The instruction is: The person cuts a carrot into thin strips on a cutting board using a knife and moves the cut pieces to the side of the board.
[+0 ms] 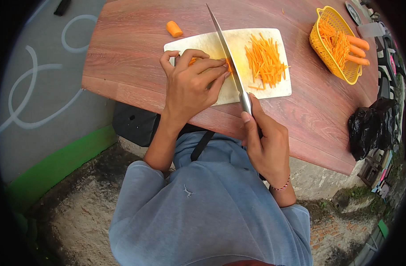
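My right hand is closed around the handle of a kitchen knife, whose long blade points away from me across a white cutting board. At the left of the blade, my left hand presses carrot pieces against the board with bent fingers. Most of that carrot is hidden under the fingers and behind the blade. To the right of the knife lies a pile of thin carrot strips. A thick carrot chunk rests on the table just beyond the board's far left corner.
On the wooden table, a yellow basket at the right holds shredded carrot and several whole carrots. Behind it are a clear plastic container and a plate. A black plastic bag hangs by the right edge.
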`<state>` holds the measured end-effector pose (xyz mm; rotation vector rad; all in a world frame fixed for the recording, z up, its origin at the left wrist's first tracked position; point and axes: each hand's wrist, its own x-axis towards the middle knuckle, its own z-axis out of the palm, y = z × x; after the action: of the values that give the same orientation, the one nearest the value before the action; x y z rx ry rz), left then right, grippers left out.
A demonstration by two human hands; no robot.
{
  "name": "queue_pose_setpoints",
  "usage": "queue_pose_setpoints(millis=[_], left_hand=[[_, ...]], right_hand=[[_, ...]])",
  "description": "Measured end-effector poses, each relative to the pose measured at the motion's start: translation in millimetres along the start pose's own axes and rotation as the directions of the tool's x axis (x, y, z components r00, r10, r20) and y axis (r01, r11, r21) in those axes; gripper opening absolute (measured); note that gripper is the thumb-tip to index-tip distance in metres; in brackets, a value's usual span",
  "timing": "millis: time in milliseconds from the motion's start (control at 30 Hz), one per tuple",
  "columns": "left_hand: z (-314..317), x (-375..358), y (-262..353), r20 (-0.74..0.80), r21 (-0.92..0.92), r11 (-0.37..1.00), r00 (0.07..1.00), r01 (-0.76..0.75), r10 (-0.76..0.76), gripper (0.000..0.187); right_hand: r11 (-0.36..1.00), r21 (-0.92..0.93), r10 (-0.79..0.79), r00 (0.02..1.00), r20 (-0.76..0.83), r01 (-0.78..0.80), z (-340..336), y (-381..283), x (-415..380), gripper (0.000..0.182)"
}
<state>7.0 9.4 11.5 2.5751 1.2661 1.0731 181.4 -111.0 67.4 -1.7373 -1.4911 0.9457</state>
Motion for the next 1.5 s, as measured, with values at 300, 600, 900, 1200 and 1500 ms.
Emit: queue_pose_setpoints(millis=[300,600,900,1200,1500], left_hand=[[-0.8,-1.2,-0.2,0.024,-0.01,1.0,1.0,-0.011,0.011,0.015],[-0.4,-2.3,1.4,0.006,0.012,1.0,1.0,-0.013,0.013,0.012],[1.9,-3.3,0.9,-0.004,0.015,0.999,1.0,-0.028,0.028,0.01],[5.4,-3.7,-2.9,-0.031,0.011,0.999,0.998,-0.049,0.049,0.009],[5.0,-4.3,-2.7,-0.022,0.011,0.998,0.998,-0.057,0.057,0.01]], right_hand=[[0.973,-0.184,-0.152,0.987,-0.059,0.138,14.6,-1.9,39.6,0.04],[0.995,0.059,0.08,0.997,0.022,-0.081,-10.9,8.1,29.4,0.037],[0.989,-0.116,-0.105,0.992,-0.069,0.097,3.2,-0.7,34.7,0.036],[0.983,-0.159,-0.107,0.989,-0.098,0.091,-7.0,3.9,19.2,0.037],[0.998,-0.04,-0.059,0.997,-0.052,0.057,-5.7,2.7,20.2,0.037]])
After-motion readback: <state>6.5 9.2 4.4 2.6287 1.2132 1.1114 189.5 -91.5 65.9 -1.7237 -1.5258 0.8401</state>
